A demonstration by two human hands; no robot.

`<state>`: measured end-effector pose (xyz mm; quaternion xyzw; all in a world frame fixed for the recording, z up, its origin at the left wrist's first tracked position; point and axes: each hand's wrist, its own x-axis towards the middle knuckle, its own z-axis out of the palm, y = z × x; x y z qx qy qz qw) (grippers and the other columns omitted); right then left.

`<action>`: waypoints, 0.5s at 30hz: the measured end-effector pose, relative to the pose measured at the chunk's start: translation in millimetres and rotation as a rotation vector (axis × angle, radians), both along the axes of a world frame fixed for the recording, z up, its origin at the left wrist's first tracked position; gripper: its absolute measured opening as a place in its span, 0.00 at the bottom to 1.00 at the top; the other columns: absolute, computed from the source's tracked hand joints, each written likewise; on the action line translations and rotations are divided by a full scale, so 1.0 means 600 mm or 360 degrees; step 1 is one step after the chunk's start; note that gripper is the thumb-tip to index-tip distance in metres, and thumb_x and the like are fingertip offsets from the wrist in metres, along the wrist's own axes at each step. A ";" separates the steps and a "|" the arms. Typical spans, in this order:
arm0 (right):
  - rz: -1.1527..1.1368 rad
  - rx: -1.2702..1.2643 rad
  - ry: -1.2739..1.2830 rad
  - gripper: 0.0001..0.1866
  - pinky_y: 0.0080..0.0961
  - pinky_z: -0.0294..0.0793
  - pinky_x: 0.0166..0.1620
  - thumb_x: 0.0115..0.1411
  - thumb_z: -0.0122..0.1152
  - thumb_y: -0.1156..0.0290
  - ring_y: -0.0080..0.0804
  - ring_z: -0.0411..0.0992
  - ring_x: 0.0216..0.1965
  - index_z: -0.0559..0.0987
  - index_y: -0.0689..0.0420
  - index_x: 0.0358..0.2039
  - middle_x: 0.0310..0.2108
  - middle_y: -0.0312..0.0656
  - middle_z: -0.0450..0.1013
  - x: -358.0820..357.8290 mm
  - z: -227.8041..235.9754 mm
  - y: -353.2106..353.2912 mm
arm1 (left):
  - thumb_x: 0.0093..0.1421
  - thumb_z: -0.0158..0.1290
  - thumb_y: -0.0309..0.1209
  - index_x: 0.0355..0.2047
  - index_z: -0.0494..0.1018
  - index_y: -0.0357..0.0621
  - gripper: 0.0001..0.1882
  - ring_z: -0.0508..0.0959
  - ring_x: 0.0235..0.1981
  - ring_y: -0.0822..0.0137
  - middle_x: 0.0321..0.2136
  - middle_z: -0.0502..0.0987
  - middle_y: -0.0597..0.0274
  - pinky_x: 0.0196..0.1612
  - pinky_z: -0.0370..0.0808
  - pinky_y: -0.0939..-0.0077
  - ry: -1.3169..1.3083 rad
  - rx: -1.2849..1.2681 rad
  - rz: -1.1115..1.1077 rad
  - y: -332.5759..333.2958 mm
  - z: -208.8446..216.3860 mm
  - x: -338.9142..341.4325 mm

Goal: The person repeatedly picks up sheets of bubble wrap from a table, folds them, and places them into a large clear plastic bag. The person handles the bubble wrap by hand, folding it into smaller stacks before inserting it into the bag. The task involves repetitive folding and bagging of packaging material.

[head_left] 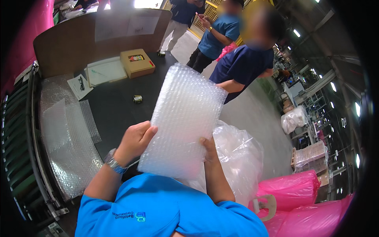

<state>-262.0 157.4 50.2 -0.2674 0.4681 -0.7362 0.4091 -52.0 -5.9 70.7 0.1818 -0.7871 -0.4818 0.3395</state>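
Note:
A rectangular piece of clear bubble wrap point(183, 114) is held up in front of my chest, tilted, with its far end rising toward the people beyond. My left hand point(138, 139) grips its left edge with the thumb on top. At the lower right edge, my right hand point(209, 149) pinches it, the thumb showing on the near face and the other fingers hidden behind. Whether the piece is a single sheet or a bag, I cannot tell. More bubble wrap point(65, 138) lies at the left of the dark table point(114, 106).
On the table are a cardboard box point(137, 64), papers point(106, 72), glasses point(81, 83) and a small yellow-and-black item point(137, 98). Rollers point(19, 158) run along the left. Clear plastic point(239, 154) and pink-wrapped rolls point(290, 187) are at right. Several people stand beyond, one close by point(244, 71).

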 end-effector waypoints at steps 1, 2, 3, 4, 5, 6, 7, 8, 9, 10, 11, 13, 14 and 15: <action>-0.0031 -0.0011 -0.0012 0.46 0.33 0.65 0.50 0.39 0.66 0.63 0.38 0.62 0.50 0.52 0.59 0.57 0.49 0.46 0.60 -0.010 -0.001 0.013 | 0.61 0.43 0.40 0.16 0.61 0.39 0.21 0.61 0.14 0.72 0.12 0.60 0.62 0.19 0.60 0.73 0.0095 -0.0086 -0.0030 0.007 -0.001 -0.020; -0.0054 -0.0022 -0.0030 0.46 0.33 0.66 0.49 0.39 0.66 0.62 0.39 0.62 0.49 0.53 0.59 0.57 0.49 0.46 0.61 -0.015 -0.003 0.025 | 0.61 0.42 0.39 0.15 0.60 0.40 0.21 0.60 0.14 0.74 0.12 0.59 0.65 0.18 0.59 0.74 0.0183 -0.0173 -0.0051 0.011 -0.006 -0.037; -0.0091 -0.0007 -0.0116 0.45 0.34 0.67 0.48 0.38 0.66 0.60 0.40 0.64 0.48 0.55 0.60 0.55 0.48 0.46 0.62 -0.022 -0.014 0.036 | 0.61 0.42 0.40 0.16 0.60 0.42 0.20 0.58 0.13 0.76 0.11 0.58 0.67 0.17 0.58 0.78 0.0347 0.0134 -0.0042 0.016 -0.013 -0.054; -0.0126 0.0010 -0.0201 0.44 0.35 0.69 0.47 0.38 0.67 0.58 0.40 0.65 0.47 0.58 0.60 0.54 0.46 0.47 0.64 -0.030 -0.028 0.047 | 0.62 0.42 0.41 0.16 0.60 0.44 0.20 0.57 0.13 0.78 0.11 0.57 0.70 0.16 0.56 0.81 0.0514 0.0439 -0.0025 0.021 -0.021 -0.070; -0.0172 0.0028 -0.0280 0.43 0.36 0.70 0.45 0.37 0.67 0.56 0.41 0.66 0.45 0.61 0.60 0.52 0.45 0.47 0.65 -0.034 -0.036 0.056 | 0.62 0.42 0.42 0.17 0.59 0.46 0.19 0.55 0.12 0.80 0.11 0.55 0.73 0.15 0.55 0.84 0.0687 0.0745 -0.0013 0.025 -0.026 -0.087; -0.0181 0.0034 -0.0341 0.43 0.38 0.70 0.45 0.37 0.67 0.55 0.42 0.66 0.45 0.61 0.60 0.52 0.45 0.48 0.65 -0.035 -0.041 0.065 | 0.62 0.42 0.43 0.19 0.60 0.49 0.17 0.55 0.12 0.82 0.12 0.57 0.75 0.14 0.54 0.88 0.0876 0.1098 -0.0056 0.028 -0.018 -0.094; -0.0188 0.0041 -0.0403 0.43 0.39 0.70 0.45 0.37 0.66 0.54 0.43 0.66 0.45 0.62 0.60 0.52 0.45 0.49 0.65 -0.034 -0.043 0.075 | 0.62 0.42 0.43 0.19 0.60 0.49 0.17 0.56 0.12 0.82 0.12 0.57 0.74 0.14 0.54 0.88 0.0858 0.1068 0.0023 0.024 -0.025 -0.099; -0.0198 0.0038 -0.0456 0.43 0.40 0.70 0.45 0.37 0.66 0.52 0.44 0.66 0.45 0.62 0.60 0.52 0.45 0.49 0.65 -0.036 -0.037 0.082 | 0.62 0.42 0.42 0.19 0.60 0.49 0.17 0.57 0.12 0.82 0.13 0.58 0.74 0.14 0.55 0.88 0.0846 0.1029 0.0094 0.022 -0.027 -0.104; -0.0186 0.0035 -0.0478 0.42 0.38 0.70 0.45 0.38 0.66 0.53 0.44 0.66 0.45 0.62 0.61 0.51 0.45 0.49 0.65 -0.041 -0.033 0.091 | 0.62 0.42 0.42 0.19 0.61 0.48 0.17 0.57 0.13 0.82 0.13 0.59 0.74 0.15 0.56 0.89 0.0791 0.0986 0.0169 0.026 -0.029 -0.106; -0.0173 0.0033 -0.0501 0.41 0.37 0.70 0.45 0.39 0.66 0.53 0.43 0.66 0.45 0.63 0.61 0.51 0.45 0.48 0.66 -0.046 -0.029 0.100 | 0.62 0.42 0.42 0.19 0.61 0.48 0.17 0.58 0.13 0.81 0.14 0.60 0.73 0.15 0.56 0.89 0.0734 0.0943 0.0243 0.030 -0.031 -0.107; -0.0161 0.0024 -0.0532 0.41 0.35 0.70 0.45 0.39 0.66 0.54 0.42 0.66 0.44 0.63 0.62 0.51 0.44 0.47 0.66 -0.049 -0.028 0.105 | 0.62 0.42 0.41 0.20 0.62 0.48 0.16 0.58 0.13 0.81 0.14 0.60 0.73 0.15 0.56 0.89 0.0669 0.0893 0.0317 0.033 -0.030 -0.106; -0.0171 0.0055 -0.0560 0.42 0.35 0.70 0.45 0.39 0.66 0.53 0.42 0.66 0.45 0.62 0.63 0.51 0.45 0.48 0.65 -0.054 -0.028 0.109 | 0.61 0.43 0.43 0.20 0.63 0.46 0.17 0.59 0.14 0.81 0.15 0.61 0.73 0.16 0.57 0.88 0.0609 0.0890 0.0282 0.041 -0.020 -0.108; -0.0178 0.0072 -0.0572 0.42 0.35 0.70 0.45 0.39 0.66 0.53 0.42 0.66 0.45 0.61 0.63 0.52 0.45 0.48 0.65 -0.055 -0.030 0.109 | 0.61 0.43 0.44 0.21 0.64 0.46 0.17 0.59 0.14 0.81 0.15 0.62 0.72 0.17 0.58 0.88 0.0579 0.0892 0.0263 0.046 -0.016 -0.107; -0.0169 0.0061 -0.0527 0.43 0.35 0.70 0.45 0.39 0.66 0.53 0.42 0.65 0.45 0.60 0.63 0.52 0.45 0.48 0.65 -0.059 -0.039 0.109 | 0.61 0.43 0.44 0.20 0.64 0.45 0.18 0.59 0.14 0.81 0.15 0.62 0.72 0.17 0.58 0.87 0.0560 0.0749 0.0173 0.050 -0.013 -0.105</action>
